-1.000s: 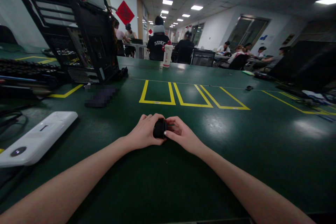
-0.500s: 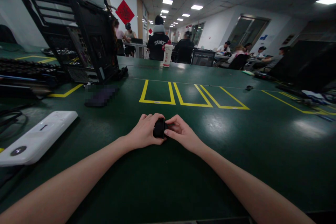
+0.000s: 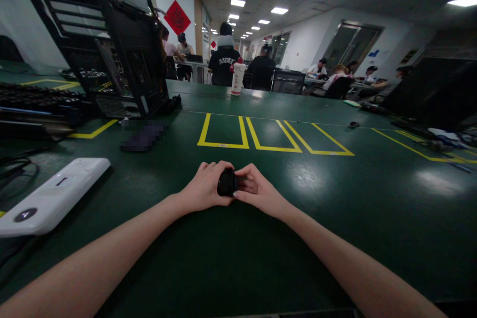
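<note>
Ceiling lights run across a wide office, where people (image 3: 224,62) sit at far desks beyond a dark green table (image 3: 231,258). Clock directions here start from a small black object (image 3: 225,183), rounded in shape, held low near the middle of the view, between two bare hands. The left hand (image 3: 205,186) curls around it from nine o'clock, fingers over its far side and thumb along its near side. The right hand (image 3: 259,189) meets it from three o'clock, fingers bent, index fingertip and thumb pinching its edge. Yellow tape outlines (image 3: 223,146) lie from twelve to two o'clock, with a white cup (image 3: 237,80) standing farther off at twelve. A white device (image 3: 59,194) with a round dark spot lies at nine, a dark, blurred-out flat item (image 3: 143,138) at ten, and an open black computer case (image 3: 137,59) stands between ten and eleven.
</note>
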A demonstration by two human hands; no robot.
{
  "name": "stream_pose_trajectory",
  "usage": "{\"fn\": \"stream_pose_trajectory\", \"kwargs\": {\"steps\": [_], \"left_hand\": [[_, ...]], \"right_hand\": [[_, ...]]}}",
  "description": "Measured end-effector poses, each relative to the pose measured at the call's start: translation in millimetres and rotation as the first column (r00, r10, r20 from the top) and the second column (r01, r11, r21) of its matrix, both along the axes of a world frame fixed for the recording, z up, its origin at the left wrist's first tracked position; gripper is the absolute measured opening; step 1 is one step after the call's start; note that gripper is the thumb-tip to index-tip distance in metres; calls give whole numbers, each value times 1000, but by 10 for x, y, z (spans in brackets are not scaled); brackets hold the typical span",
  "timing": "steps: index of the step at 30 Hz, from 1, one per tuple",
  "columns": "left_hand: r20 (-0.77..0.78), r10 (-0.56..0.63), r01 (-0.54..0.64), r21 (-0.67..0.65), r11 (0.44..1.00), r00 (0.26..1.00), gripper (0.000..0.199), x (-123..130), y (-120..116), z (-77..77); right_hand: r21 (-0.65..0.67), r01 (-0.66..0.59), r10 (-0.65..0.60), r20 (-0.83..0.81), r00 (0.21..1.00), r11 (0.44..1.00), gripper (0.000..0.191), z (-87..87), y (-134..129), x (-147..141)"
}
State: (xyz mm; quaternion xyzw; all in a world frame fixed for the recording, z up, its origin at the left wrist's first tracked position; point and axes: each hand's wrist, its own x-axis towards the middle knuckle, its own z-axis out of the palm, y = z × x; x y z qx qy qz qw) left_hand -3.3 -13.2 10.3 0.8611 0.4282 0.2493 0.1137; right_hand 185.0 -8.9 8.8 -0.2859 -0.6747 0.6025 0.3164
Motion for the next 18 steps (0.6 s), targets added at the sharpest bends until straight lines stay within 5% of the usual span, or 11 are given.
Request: {"fn": "stream_pose_trajectory", "kwargs": {"steps": [4, 10, 18], "left_hand": [[-3, 8, -8, 13, 1000, 1000, 52, 8, 7, -5], [7, 6, -6, -11, 1000, 1000, 51, 10, -1, 3], [9, 10, -9, -20, 1000, 1000, 55, 1, -2, 3]], "right_hand": [[20, 32, -32, -8, 999, 999, 21, -2, 4, -26], [34, 73, -75, 55, 996, 997, 30, 11, 9, -34], [-22, -19, 19, -10, 1000, 1000, 38, 32, -14, 7]]}}
